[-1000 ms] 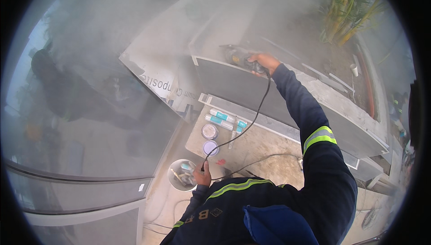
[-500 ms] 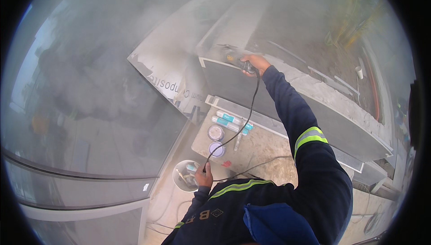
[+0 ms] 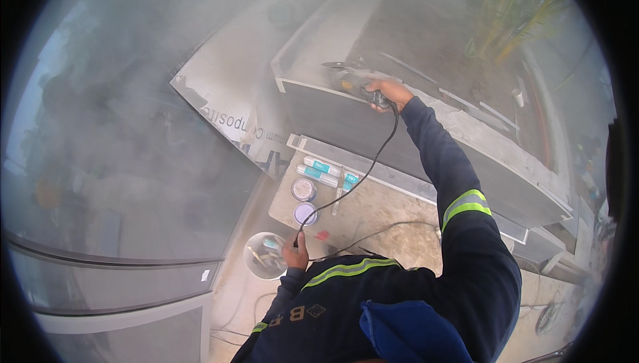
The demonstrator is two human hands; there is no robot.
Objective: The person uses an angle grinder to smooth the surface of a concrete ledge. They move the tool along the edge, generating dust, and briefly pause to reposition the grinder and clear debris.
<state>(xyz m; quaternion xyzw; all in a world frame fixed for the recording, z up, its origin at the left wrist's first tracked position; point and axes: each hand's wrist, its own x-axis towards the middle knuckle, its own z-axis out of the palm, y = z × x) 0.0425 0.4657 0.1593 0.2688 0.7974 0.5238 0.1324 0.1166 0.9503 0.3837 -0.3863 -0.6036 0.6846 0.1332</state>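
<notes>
My right hand (image 3: 391, 91) is closed around the body of a yellow-and-black angle grinder (image 3: 353, 85), held over the top edge of a long grey-panelled low wall (image 3: 326, 107). Its disc (image 3: 335, 65) shows faintly through thick dust, so I cannot tell whether it touches the wall top. A black power cord (image 3: 379, 153) runs from the back of the grinder down to my left hand (image 3: 295, 251). The fingers of that hand are wrapped round the cord, above a white bucket (image 3: 254, 266) with tools and a tube inside.
White-and-teal sealant tubes (image 3: 318, 175) and two round tins (image 3: 304, 190) lie on a dusty slab (image 3: 373, 210). A large printed panel (image 3: 213, 90) leans at the left beside dark glass (image 3: 133, 183). Soil with plants (image 3: 506, 30) lies behind the wall. Loose cables cross the floor.
The grinder and my right hand have moved to the right along the wall top, away from its left corner. My left hand keeps its hold on the cord.
</notes>
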